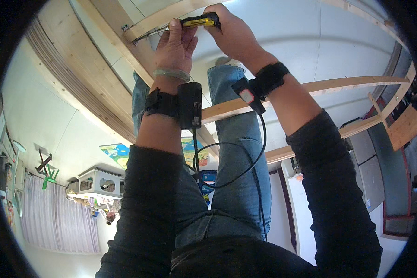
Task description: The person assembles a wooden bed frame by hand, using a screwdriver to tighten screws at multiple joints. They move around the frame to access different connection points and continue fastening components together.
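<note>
A screwdriver [200, 22] with a black and yellow handle lies almost level across the top of the view. Its thin metal shaft points left, and the tip meets the joint of a wooden frame [143, 31]. My right hand [234, 37] is closed around the handle's right end. Around the shaft, close to the handle, are the thumb and fingers of my left hand [173, 48]. A small metal fitting shows on the wood by the tip. Whether the tip sits in a screw head is too small to tell.
Long wooden boards [74, 69] run along the left. A curved wooden slat [310, 88] crosses my legs [236, 139]. From the boxes strapped to my wrists hangs a black cable [264, 194]. Farther off are a colourful mat [116, 153], a green stool [51, 176] and a pale curtain [60, 213].
</note>
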Demonstrator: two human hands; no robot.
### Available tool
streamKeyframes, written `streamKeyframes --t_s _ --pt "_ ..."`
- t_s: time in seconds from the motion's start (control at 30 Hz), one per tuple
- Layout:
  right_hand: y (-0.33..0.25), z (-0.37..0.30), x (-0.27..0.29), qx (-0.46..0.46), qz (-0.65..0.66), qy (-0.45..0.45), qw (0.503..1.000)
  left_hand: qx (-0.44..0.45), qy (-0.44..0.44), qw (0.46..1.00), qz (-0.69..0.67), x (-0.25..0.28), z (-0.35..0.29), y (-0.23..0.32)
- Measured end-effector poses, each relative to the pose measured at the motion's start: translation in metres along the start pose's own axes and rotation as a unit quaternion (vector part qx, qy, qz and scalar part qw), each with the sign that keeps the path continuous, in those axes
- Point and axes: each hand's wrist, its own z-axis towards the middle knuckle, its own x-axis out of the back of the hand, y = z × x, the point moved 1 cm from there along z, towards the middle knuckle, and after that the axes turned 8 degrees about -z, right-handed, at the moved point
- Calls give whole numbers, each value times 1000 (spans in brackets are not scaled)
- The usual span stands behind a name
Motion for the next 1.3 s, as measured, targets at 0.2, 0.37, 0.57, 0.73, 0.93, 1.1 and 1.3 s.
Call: streamKeyframes --t_s 0.2,0.37,0.57,0.73,0.93,1.1,1.3 --pt "-10 10 7 -258 199 -95 941 -44 -24 999 -14 -3 9 -8" --pt "-1 18 8 -125 -58 -148 979 -20 -36 997 -65 1 11 -7" --pt "17 9 3 3 -76 -43 996 13 -108 991 -83 2 9 2" --pt "12 -2 -5 66 -114 -14 991 119 -67 991 8 1 7 7" --pt "4 3 -5 -68 -44 -61 995 25 -44 999 15 -1 8 -2" --pt "10 9 4 -196 83 -167 963 67 -141 988 -11 7 15 10" --pt "11 1 0 -43 -26 -52 997 149 -131 980 9 9 16 15"
